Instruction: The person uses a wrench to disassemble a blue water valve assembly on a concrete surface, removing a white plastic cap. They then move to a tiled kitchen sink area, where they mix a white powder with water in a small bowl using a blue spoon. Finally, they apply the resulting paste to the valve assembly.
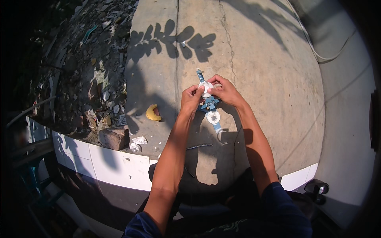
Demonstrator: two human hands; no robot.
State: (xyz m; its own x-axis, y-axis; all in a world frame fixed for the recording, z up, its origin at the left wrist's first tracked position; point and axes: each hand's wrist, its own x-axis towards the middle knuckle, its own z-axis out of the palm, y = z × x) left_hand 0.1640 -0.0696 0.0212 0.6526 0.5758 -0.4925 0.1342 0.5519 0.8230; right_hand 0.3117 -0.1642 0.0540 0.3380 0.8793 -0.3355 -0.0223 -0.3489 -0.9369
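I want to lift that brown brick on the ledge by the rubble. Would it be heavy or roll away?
The brick looks solid and chunky, so probably heavy for its size. Its flat faces and blocky shape suggest it would sit still, not roll. Its rough, chipped edges might scrape fingers.

Both hands (209, 94) grip a blue-and-white fitting (209, 104) above concrete (270, 71).
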